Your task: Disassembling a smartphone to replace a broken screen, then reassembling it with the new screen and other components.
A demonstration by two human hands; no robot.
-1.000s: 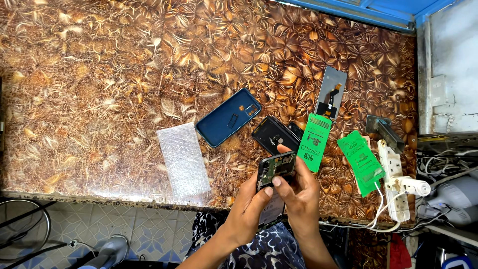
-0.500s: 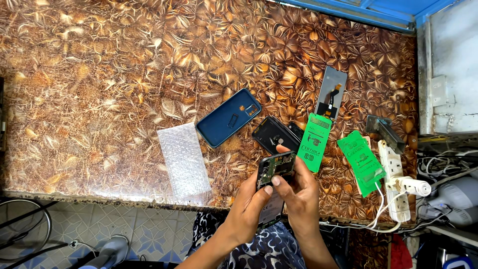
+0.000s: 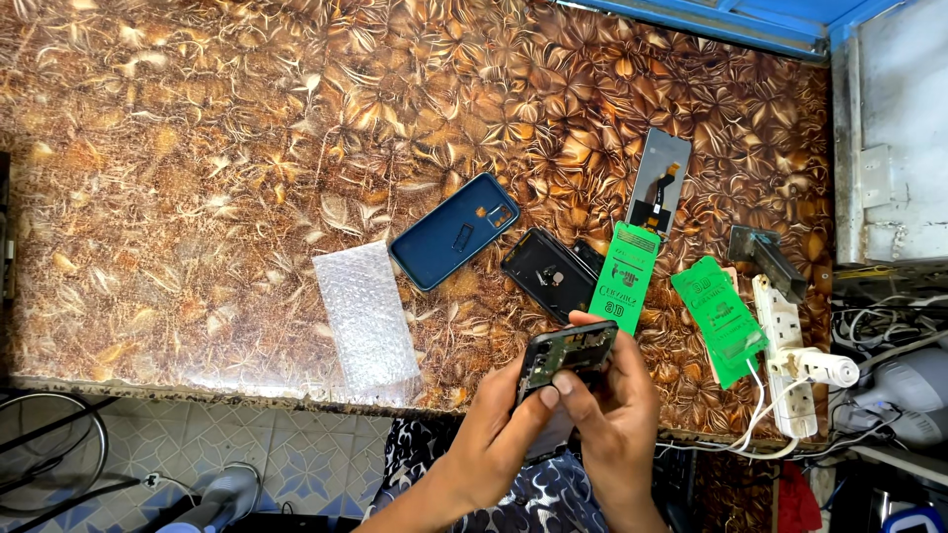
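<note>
Left hand (image 3: 504,419) and right hand (image 3: 617,395) are jointly gripping an opened phone body (image 3: 565,353) with exposed circuitry. A blue phone case (image 3: 454,229) and black back cover (image 3: 548,271) are lying nearby on the patterned table (image 3: 197,148).

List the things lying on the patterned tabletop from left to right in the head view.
Bubble wrap sheet → blue phone back cover → black phone frame → first green packet → second green packet → white power strip.

Hands: left hand (image 3: 509,419) and right hand (image 3: 617,405) hold the opened phone (image 3: 566,353) over the table's (image 3: 197,148) near edge.
Left: bubble wrap (image 3: 365,314), then phone case (image 3: 454,230).
Behind: back cover (image 3: 546,271), screen panel (image 3: 660,181).
Right: two flat packets (image 3: 624,276) (image 3: 718,318), power strip (image 3: 785,365).
</note>
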